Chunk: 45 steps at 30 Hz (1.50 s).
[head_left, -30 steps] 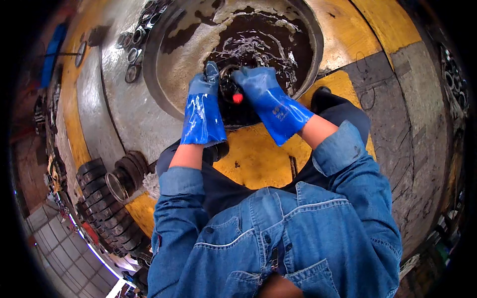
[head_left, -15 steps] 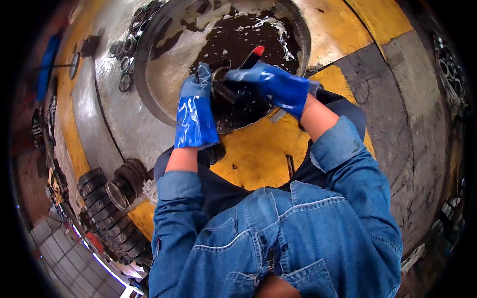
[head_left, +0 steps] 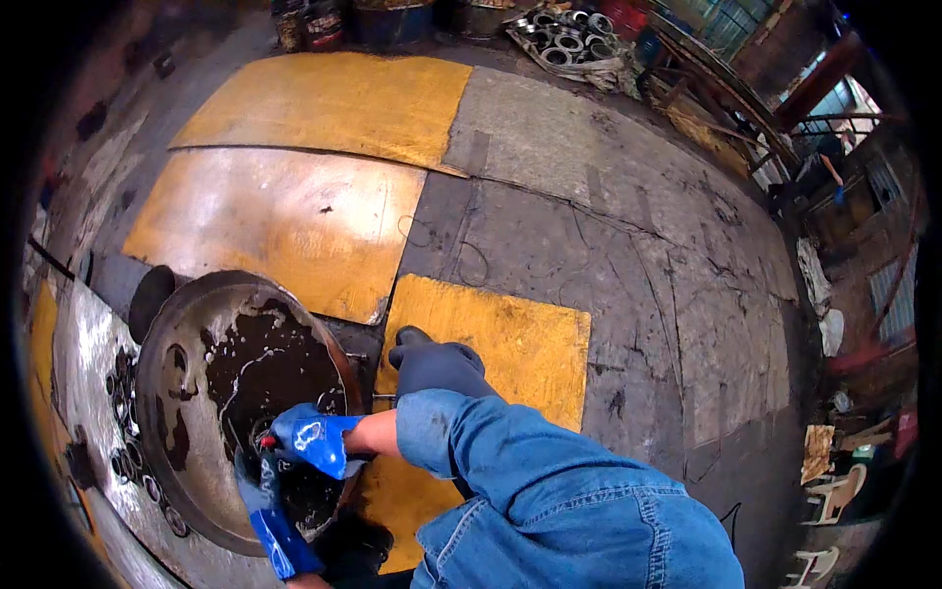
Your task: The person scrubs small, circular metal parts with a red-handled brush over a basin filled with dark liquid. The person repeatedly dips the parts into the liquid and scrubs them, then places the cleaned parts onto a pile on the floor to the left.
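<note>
A wide, round metal basin [head_left: 162,393] of dark oily liquid lies at the lower left. Both hands wear blue rubber gloves and meet over its near side. My left hand [head_left: 267,515] reaches up from the bottom edge and is closed around a dark metal part [head_left: 261,434], mostly hidden by the gloves. My right hand [head_left: 312,439] comes in from the right on a denim sleeve and grips a small red-tipped tool [head_left: 266,444] against that part. A black boot [head_left: 437,365] stands just right of the basin.
Small metal rings [head_left: 123,398] lie on the wet floor left of the basin. Yellow panels [head_left: 294,226] and cracked grey concrete [head_left: 628,275] spread ahead. A heap of metal rings [head_left: 569,34] sits at the far top, white plastic chairs [head_left: 834,491] at the lower right.
The view has swung away, so the basin and hands now sit at the lower left and the open floor fills the frame. Both gloved hands stay together on the part over the basin.
</note>
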Motion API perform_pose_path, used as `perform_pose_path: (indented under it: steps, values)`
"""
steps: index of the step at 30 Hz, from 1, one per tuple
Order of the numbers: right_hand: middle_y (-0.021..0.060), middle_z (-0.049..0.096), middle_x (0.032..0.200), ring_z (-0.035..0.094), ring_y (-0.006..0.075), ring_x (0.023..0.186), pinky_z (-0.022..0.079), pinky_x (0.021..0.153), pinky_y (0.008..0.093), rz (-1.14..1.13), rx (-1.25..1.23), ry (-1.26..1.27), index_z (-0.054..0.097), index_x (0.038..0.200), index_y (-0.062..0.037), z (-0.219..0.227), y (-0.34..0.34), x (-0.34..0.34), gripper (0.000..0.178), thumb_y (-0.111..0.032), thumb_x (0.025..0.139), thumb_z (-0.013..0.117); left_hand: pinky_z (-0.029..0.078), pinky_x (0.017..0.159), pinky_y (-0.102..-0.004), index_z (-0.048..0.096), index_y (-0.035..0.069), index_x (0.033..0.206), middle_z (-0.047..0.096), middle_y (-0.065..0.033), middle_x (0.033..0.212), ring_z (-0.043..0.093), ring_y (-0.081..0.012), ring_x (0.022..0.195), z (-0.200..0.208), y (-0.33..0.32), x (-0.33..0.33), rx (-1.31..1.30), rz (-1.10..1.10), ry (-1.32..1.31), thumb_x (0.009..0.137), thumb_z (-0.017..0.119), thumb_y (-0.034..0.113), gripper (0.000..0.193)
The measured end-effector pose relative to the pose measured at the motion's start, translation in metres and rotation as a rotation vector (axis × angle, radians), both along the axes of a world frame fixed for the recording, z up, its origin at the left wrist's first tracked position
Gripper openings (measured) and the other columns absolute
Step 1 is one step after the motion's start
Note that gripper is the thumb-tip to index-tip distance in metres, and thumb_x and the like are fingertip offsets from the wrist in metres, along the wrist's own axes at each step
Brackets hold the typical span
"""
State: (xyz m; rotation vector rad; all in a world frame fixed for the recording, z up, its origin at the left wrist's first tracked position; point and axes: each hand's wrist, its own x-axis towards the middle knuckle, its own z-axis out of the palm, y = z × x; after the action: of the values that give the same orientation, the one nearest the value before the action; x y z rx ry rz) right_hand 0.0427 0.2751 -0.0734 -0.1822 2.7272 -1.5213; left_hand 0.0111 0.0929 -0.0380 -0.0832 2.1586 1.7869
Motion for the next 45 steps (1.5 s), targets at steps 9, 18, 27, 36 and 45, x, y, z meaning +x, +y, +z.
perform_pose_path:
  steps: [9,18,27,36,45]
  values:
    - [0.0193,0.077,0.093,0.075,0.0309,0.085,0.058,0.075,0.0434,0.034,-0.264,-0.415,0.078,0.103,-0.0017,0.013,0.013,-0.022,0.043,-0.035,0.077,0.077,0.054,0.095,-0.0367,0.060,0.000,0.140,0.067,-0.0143,0.130,0.066,-0.0262,0.110,-0.033,-0.010,0.003,-0.039,0.027,0.028,0.106,0.057,0.018,0.039]
    - [0.0191,0.076,0.094,0.074,0.0391,0.089,0.058,0.079,0.0480,0.209,0.425,-0.002,0.079,0.096,-0.0078,0.005,-0.017,-0.029,0.035,-0.036,0.076,0.079,0.055,0.090,-0.0353,0.062,0.001,0.138,0.069,-0.0135,0.124,0.067,-0.0244,0.105,-0.043,-0.024,-0.004,-0.048,0.022,0.043,0.104,0.059,0.019,0.038]
    - [0.0210,0.077,0.096,0.075,0.0335,0.086,0.059,0.078,0.0477,0.062,-0.096,-0.392,0.079,0.107,-0.0047,0.060,0.029,-0.025,0.046,-0.039,0.076,0.079,0.056,0.084,-0.0340,0.064,0.001,0.136,0.071,-0.0127,0.118,0.068,-0.0226,0.099,-0.049,-0.057,-0.016,-0.059,0.011,0.058,0.103,0.062,0.020,0.038]
    - [0.0261,0.071,0.093,0.070,0.0441,0.092,0.055,0.081,0.0500,0.295,-0.179,0.150,0.076,0.096,-0.0040,0.052,0.027,-0.001,0.022,-0.024,0.090,0.069,0.058,0.090,-0.0329,0.061,-0.002,0.142,0.073,-0.0148,0.121,0.069,-0.0225,0.104,0.011,-0.052,0.015,-0.175,0.014,0.083,0.102,0.064,0.017,0.045]
    - [0.0073,0.077,0.094,0.071,0.0169,0.085,0.057,0.080,0.0348,0.268,-0.160,-0.335,0.077,0.106,-0.0097,0.048,0.027,-0.044,0.031,-0.036,0.091,0.074,0.051,0.097,-0.0318,0.062,-0.006,0.139,0.072,-0.0131,0.119,0.066,-0.0193,0.107,0.034,-0.049,0.031,-0.142,0.105,0.036,0.102,0.067,0.029,0.051]
